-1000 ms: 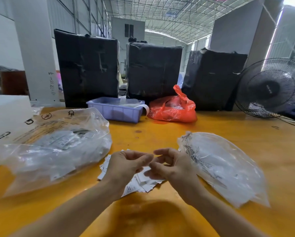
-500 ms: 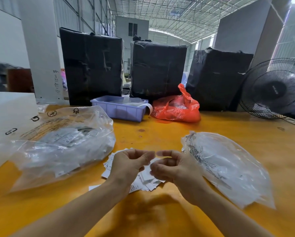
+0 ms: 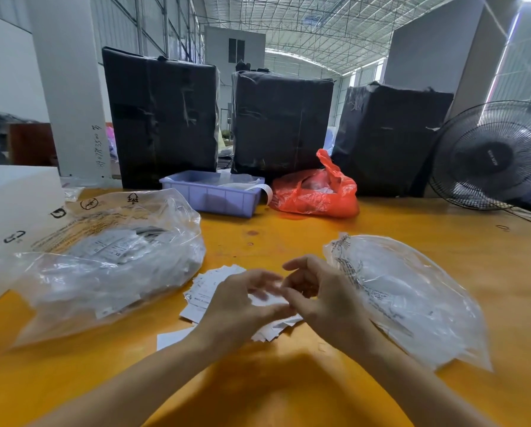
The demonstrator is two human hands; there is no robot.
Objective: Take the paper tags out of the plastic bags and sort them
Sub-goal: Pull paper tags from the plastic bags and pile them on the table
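A big shed with a truss roof stands behind an orange wooden worktop [image 3: 289,229], which carries three black-wrapped bales, a lilac plastic tray [image 3: 210,192], a red plastic carrier bag [image 3: 315,192] and a black cage fan [image 3: 492,155]. A bulging clear plastic bag full of white paper tags [image 3: 104,257] lies to the left; a flatter clear plastic bag [image 3: 412,300] lies to the right. Between them sits a loose heap of small white printed paper tags [image 3: 207,291]. Both hands work just above that heap: the left hand [image 3: 242,300] and right hand [image 3: 322,294] are close together with fingers curled, apparently around a blurred white tag between them; whether each truly pinches it I cannot tell. The heap is loose and lapped, so a careless lift could drag neighbours along and mix the sorts. The fan, if running, could scatter loose tags across the worktop.
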